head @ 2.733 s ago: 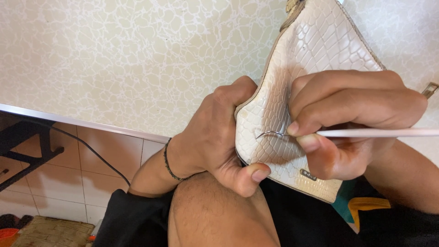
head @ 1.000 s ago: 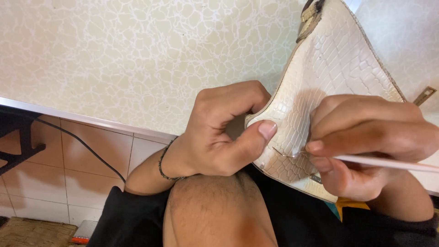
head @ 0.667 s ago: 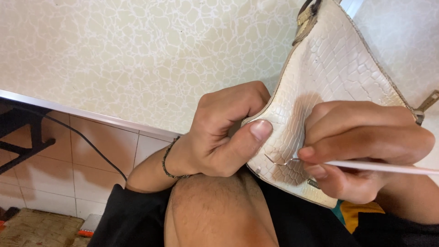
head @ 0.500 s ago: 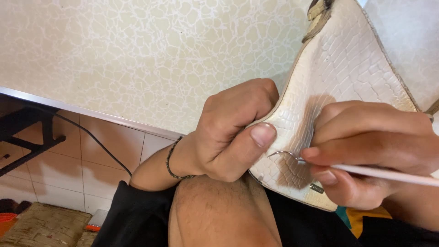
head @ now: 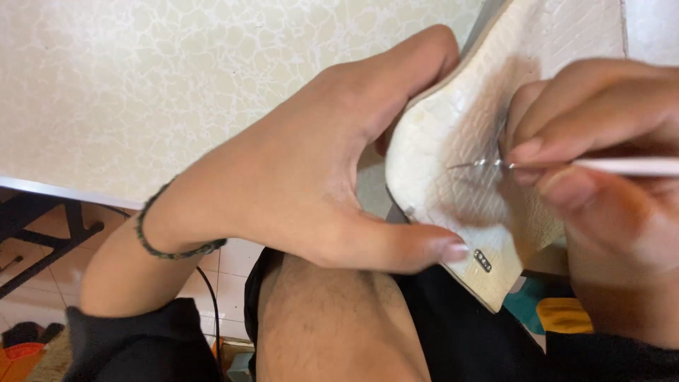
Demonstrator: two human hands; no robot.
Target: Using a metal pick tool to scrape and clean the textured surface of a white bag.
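L hand point(head: 311, 177): bare, no rings, short plain nails, thumbnail unpainted. L wrist w/ thin dark braided bracelet point(head: 170, 249), looks green-black, sits snug. L forearm bare down to a black sleeve point(head: 134, 343), pushed up near elbow. R hand point(head: 601, 177): bare, no rings, nails short. Black fabric at lower R too. Knee point(head: 339, 318) bare, hairy; black shorts around it.

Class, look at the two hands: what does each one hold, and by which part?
Left hand grips the cream textured bag by its lower corner edge; right hand pinches the thin white tool near its metal tip.
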